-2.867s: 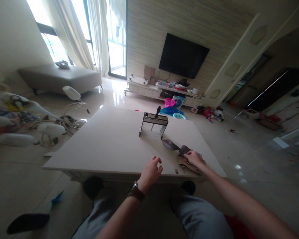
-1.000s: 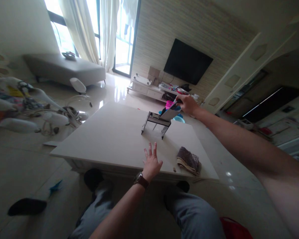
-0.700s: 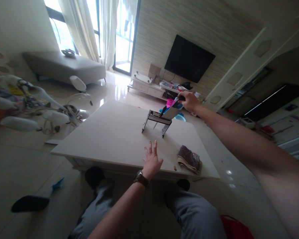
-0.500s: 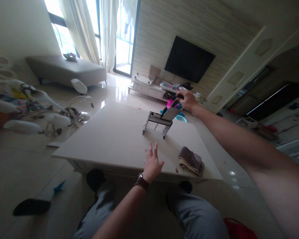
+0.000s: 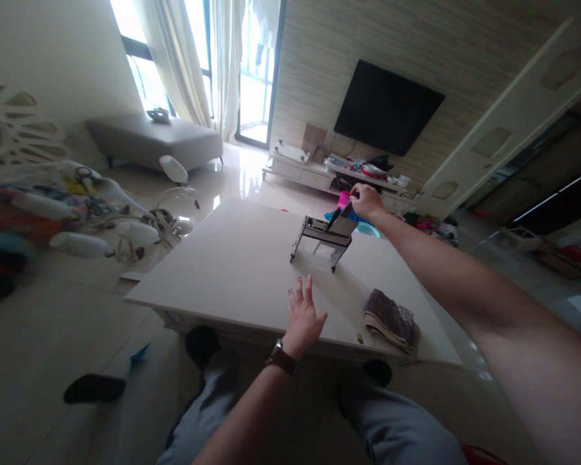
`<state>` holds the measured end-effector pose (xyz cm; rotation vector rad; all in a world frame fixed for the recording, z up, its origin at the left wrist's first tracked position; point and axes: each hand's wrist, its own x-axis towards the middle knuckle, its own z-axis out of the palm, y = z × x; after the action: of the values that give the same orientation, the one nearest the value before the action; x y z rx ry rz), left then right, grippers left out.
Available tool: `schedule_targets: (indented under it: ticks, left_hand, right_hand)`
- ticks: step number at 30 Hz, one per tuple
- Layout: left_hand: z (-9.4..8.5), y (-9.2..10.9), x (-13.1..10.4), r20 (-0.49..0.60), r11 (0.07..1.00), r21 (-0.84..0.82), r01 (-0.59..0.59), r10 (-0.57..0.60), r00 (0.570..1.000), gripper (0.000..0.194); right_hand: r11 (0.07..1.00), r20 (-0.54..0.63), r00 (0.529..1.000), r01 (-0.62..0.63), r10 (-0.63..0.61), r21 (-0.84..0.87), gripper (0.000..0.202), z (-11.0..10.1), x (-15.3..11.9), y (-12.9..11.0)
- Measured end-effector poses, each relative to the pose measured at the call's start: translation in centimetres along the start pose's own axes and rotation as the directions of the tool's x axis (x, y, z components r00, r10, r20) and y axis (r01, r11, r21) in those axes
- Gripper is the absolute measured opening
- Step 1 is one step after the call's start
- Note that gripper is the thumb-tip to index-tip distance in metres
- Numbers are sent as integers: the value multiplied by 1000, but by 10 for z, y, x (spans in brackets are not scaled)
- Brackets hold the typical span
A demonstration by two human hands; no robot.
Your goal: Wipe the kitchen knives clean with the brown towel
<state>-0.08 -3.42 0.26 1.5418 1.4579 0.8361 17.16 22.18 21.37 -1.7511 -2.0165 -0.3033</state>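
A small knife rack (image 5: 326,234) with dark edges and short legs stands on the white table. My right hand (image 5: 366,201) is closed round the dark handle of a broad grey-bladed knife (image 5: 345,223), apparently a cleaver. Its blade slants down into the top of the rack, and the lower part is hidden. Another black handle (image 5: 334,218) sticks up from the rack beside the blade. Nearer to me, my left hand (image 5: 306,320) hovers over the table's front part with fingers spread, holding nothing. A watch is on that wrist.
The white table (image 5: 213,265) bears a folded brown cloth (image 5: 391,316) at its right and a small brown piece (image 5: 360,338) by the front edge. Baskets (image 5: 366,229) lie beyond it. A white multi-arm lamp (image 5: 126,226) is to the left, a slipper (image 5: 94,389) on the floor.
My right hand has come closer to the rack, and less of the blade shows above it. The whole view has shifted, so the scene sits further right. My left hand stays spread.
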Motion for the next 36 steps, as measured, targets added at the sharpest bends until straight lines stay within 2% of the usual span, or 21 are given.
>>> schedule_targets:
  ticks: [6, 12, 15, 18, 20, 23, 26, 29, 32, 36]
  left_hand:
    - [2, -2, 3, 19, 999, 8, 32, -32, 999, 105]
    - [2, -3, 3, 30, 999, 12, 36, -36, 999, 105]
    - [2, -4, 4, 25, 999, 9, 37, -37, 999, 104]
    - [3, -6, 7, 2, 1000, -25, -8, 8, 1000, 100]
    - [4, -8, 11, -34, 997, -57, -46, 45, 998, 96]
    - [7, -12, 16, -86, 996, -67, -58, 52, 995, 94]
    - [15, -21, 18, -79, 999, -6, -52, 52, 995, 97]
    - [25, -32, 15, -26, 990, 123, -73, 77, 997, 89]
    - [33, -42, 10, 10, 946, 308, -102, 104, 995, 79]
    - [38, -44, 10, -10, 792, 599, -123, 160, 987, 73]
  right_hand:
    - [998, 113, 992, -47, 51, -37, 18, 40, -10, 1]
    - [997, 189, 979, -69, 76, -45, 17, 65, -20, 2]
    - [999, 174, 984, -45, 44, 2, 16, 69, -24, 2]
    - [999, 83, 996, -14, 9, 53, 22, 64, -38, 0]
    - [997, -1, 1000, 23, -23, 78, 28, 55, -64, -5]
    - [976, -51, 992, 125, -118, 180, 20, 41, -137, -22]
    - [924, 50, 987, 123, -151, 362, 11, 39, -237, -46]
    - [828, 177, 975, 13, -135, 561, 14, 52, -319, -69]
    - [765, 204, 979, -151, 26, 626, 15, 63, -357, -82]
    - [685, 290, 955, -250, 60, 684, 12, 64, -358, -81]
